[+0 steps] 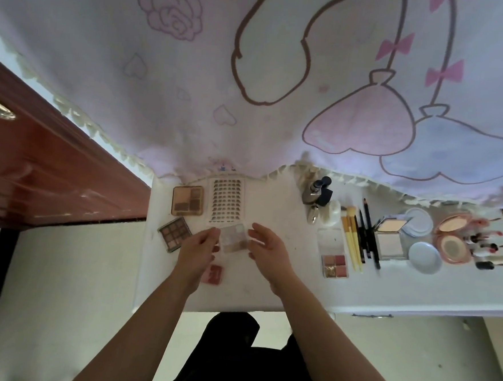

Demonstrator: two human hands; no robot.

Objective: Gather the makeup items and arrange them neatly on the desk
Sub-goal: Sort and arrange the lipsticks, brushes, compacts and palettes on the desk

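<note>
A small clear eyeshadow palette (235, 238) lies on the white desk (267, 280) between my hands. My left hand (199, 247) has its finger and thumb curled against the palette's left edge. My right hand (270, 251) arches beside the right edge with relaxed fingers. At the back left sit a tan palette (187, 200), a lash tray (226, 202) and a dark square palette (174, 233). A red compact (215, 273) lies partly hidden under my left wrist.
On the right are a blush palette (333, 252), yellow brushes (351, 239), black pencils (368, 231), an open powder compact (390, 235), blue puffs (425, 257), a pink compact (452, 237), lipsticks (490, 248) and bottles (318, 195). A printed cloth (252, 71) hangs behind, with a brown cabinet (37, 169) at left.
</note>
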